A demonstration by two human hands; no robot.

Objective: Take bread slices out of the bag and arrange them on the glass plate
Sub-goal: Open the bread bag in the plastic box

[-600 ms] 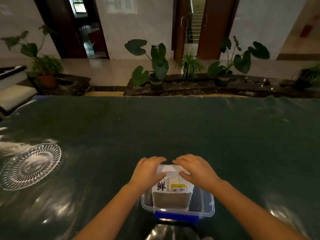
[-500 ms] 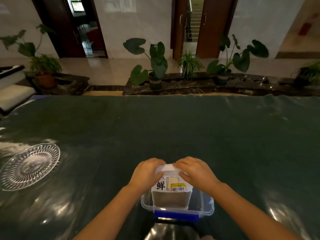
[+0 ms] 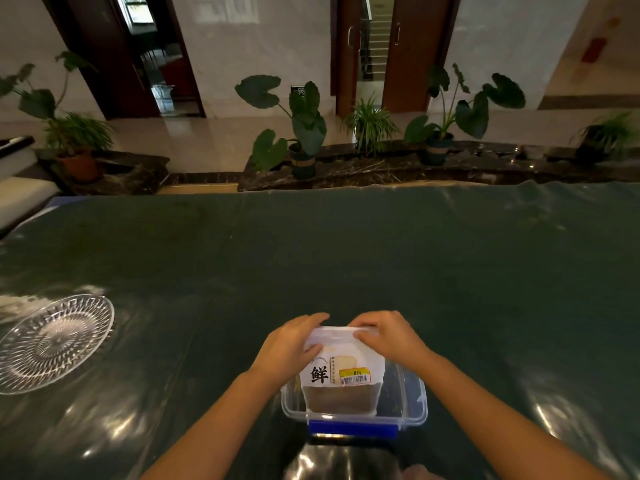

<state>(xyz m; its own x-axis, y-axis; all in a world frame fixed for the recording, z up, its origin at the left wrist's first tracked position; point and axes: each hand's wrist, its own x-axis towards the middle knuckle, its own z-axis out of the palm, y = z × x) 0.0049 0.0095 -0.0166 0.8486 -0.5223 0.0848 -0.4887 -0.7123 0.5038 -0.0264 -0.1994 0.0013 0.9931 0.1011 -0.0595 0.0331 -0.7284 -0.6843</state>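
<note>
A white bread bag (image 3: 341, 372) with a black character and a yellow price sticker stands upright in a clear plastic box (image 3: 412, 407) at the near middle of the table. Brown bread shows through the bag's clear lower part. My left hand (image 3: 289, 344) grips the bag's top left corner. My right hand (image 3: 388, 336) pinches the top right of the sealed strip. The bag's top edge is stretched flat between the two hands. The cut-glass plate (image 3: 52, 342) lies on the table at the far left, with nothing on it.
A dark green glossy cover (image 3: 346, 258) spreads over the whole table. The box has a blue latch (image 3: 353, 427) on its near side. Potted plants (image 3: 304, 133) line a ledge beyond the table's far edge.
Both hands have shifted their hold on the bag's top, and the top strip now shows wider and flatter between them. The bag and box stay in place.
</note>
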